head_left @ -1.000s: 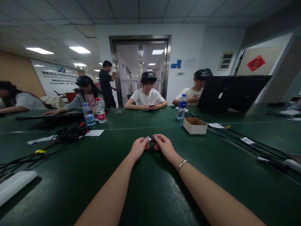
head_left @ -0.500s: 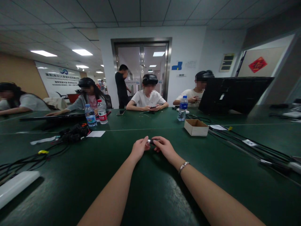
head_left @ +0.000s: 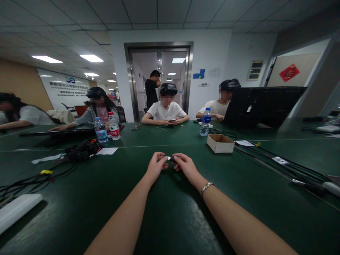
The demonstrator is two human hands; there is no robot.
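A small black and silver object (head_left: pixel 170 159) is held between my two hands above the green table (head_left: pixel 170 198). My right hand (head_left: pixel 185 166) pinches its black end between thumb and fingers. At the silver end, my left hand (head_left: pixel 156 166) has its thumb and fingers closed round a part too small to name. A silver bracelet (head_left: pixel 206 189) circles my right wrist. Beyond my right hand stands an open cardboard box (head_left: pixel 221 144).
Two bottles (head_left: pixel 101 130) and dark tangled gear (head_left: pixel 82 150) lie left; another bottle (head_left: pixel 205 122), a black monitor (head_left: pixel 262 106) and cables (head_left: pixel 289 164) are right. A white device (head_left: pixel 20 210) sits near left. Several people sit around the table; one stands behind.
My left fingers have shifted on the object, and more of its silver part shows. The standing person has moved right and raised an arm. The right-hand seated person's hands have lowered.
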